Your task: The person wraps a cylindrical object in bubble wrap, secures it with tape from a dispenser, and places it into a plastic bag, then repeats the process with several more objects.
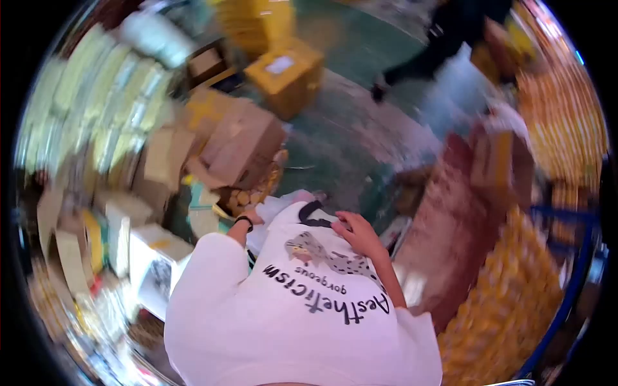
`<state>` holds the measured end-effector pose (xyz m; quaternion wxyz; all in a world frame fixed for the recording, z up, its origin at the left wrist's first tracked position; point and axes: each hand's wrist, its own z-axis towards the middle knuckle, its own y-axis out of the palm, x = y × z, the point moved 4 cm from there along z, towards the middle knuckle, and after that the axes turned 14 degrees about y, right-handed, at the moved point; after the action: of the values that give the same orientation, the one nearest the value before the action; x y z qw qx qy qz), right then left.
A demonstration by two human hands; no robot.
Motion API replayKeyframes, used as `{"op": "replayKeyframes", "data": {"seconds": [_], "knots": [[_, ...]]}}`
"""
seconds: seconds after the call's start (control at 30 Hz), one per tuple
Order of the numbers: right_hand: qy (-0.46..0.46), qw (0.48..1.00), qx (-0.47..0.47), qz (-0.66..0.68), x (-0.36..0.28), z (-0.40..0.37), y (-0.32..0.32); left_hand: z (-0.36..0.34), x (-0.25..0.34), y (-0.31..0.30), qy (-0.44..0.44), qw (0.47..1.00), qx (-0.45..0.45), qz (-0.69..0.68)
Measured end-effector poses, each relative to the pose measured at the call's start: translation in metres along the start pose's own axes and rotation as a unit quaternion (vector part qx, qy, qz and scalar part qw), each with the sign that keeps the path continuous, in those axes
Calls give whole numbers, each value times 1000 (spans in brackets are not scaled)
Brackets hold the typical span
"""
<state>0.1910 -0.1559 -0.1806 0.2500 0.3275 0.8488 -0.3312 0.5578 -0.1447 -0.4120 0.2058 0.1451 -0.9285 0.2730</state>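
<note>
Looking down over shirt; frame badly smeared, fine detail poor. Left hand, wristband on it, touches the near edge of a white bundle. Its fingers are hidden by the shirt front, so the grip cannot be told. Right hand lies on the shirt front, fingers bent, tips at a black strap. Whether they clasp the strap or only rest on it cannot be told. Bundle sits just past the shirt, between the hands but nearer the left, just beside an open carton of round tan pieces. Brown boxes are piled behind the carton, with a yellow box further off on the floor. Another person is well apart. Risks, as judged: (1) bundle looks soft and only one hand meets it, so it may sag or slide into the carton and disturb the pieces. (2) Shirt front blocks sight of the left fingers, so a weak hold could go unnoticed. (3) Strap lies close to the bundle and could snag it. (4) Clutter crowds the left side, so an elbow could tip the boxes. (5) Blur suggests head motion, which makes aim unreliable.
</note>
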Motion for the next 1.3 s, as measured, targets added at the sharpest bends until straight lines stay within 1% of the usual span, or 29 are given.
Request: {"op": "replayKeyframes", "data": {"seconds": [0.03, 0.07, 0.1, 0.13, 0.2, 0.3, 0.37, 0.4, 0.43, 0.47, 0.53, 0.57, 0.63, 0.67, 0.7, 0.73, 0.8, 0.83, 0.87, 0.9, 0.97, 1.03, 1.07, 1.13, 1.17, 1.2, 1.23, 1.27, 1.3], "knots": [[-7, 1000, 30, -2, 7, -3, 0, 18, -2, 3, 12, 999, -22, 46], [9, 999, 50, 12, 9, -10, -4, 42, -9, 8, 36, 990, -110, 81], [23, 997, 67, 23, 5, -18, -11, 46, -8, 6, 58, 996, -63, 22], [35, 996, 81, 30, 6, -24, -14, 99, -68, 39, 120, 984, -14, -134], [73, 988, 127, 50, 14, -29, -16, 132, -77, 25, 102, 993, 22, 54], [99, 969, 193, 119, 44, -36, -7, 135, 6, -32, 1, 987, -64, 146], [126, 951, 223, 175, 59, -43, 7, 144, 73, -62, 1, 974, -32, 226], [146, 940, 233, 200, 67, -50, 10, 177, 76, -66, 2, 961, -25, 275], [164, 930, 243, 223, 75, -55, 14, 179, 102, -72, 9, 950, 84, 301], [196, 920, 263, 216, 84, -59, 22, 190, 125, -80, -4, 955, 26, 297], [262, 894, 305, 196, 96, -69, 39, 202, 175, -87, -19, 920, 15, 390], [307, 889, 285, 185, 98, -73, 42, 227, 188, -72, -7, 909, 1, 416], [323, 875, 298, 202, 115, -73, 65, 274, 218, -42, 19, 883, -24, 468], [332, 869, 300, 209, 121, -71, 79, 333, 207, 2, 96, 927, -103, 349], [359, 853, 320, 205, 123, -71, 88, 343, 239, 55, 354, 835, -212, 363], [365, 840, 327, 233, 120, -73, 88, 318, 270, 114, 580, 673, -304, 343], [341, 814, 339, 325, 123, -73, 99, 265, 311, 171, 358, 780, -508, 70], [344, 807, 338, 341, 123, -76, 102, 234, 335, 198, 217, 804, -551, -44], [346, 801, 338, 353, 125, -79, 101, 229, 324, 220, 250, 838, -481, 66], [345, 796, 342, 362, 130, -82, 97, 183, 355, 196, 353, 713, -495, 349], [336, 776, 383, 372, 137, -85, 94, 176, 316, 197, 326, 559, -597, 475], [333, 775, 375, 385, 150, -82, 95, 196, 290, 197, 501, 519, -454, 524], [327, 777, 379, 382, 154, -84, 88, 217, 278, 193, 607, 569, -333, 445], [315, 782, 384, 377, 160, -93, 75, 262, 250, 194, 355, 661, -568, 338], [311, 785, 377, 380, 163, -99, 67, 274, 242, 189, 206, 678, -654, 264], [296, 794, 372, 378, 170, -101, 65, 292, 253, 178, 400, 570, -496, 519], [282, 803, 370, 373, 180, -104, 64, 259, 299, 149, 368, 645, -391, 544], [270, 810, 369, 367, 189, -109, 65, 230, 333, 126, 406, 664, -341, 527], [279, 815, 381, 335, 198, -114, 68, 234, 339, 122, 326, 673, -348, 565]]}}
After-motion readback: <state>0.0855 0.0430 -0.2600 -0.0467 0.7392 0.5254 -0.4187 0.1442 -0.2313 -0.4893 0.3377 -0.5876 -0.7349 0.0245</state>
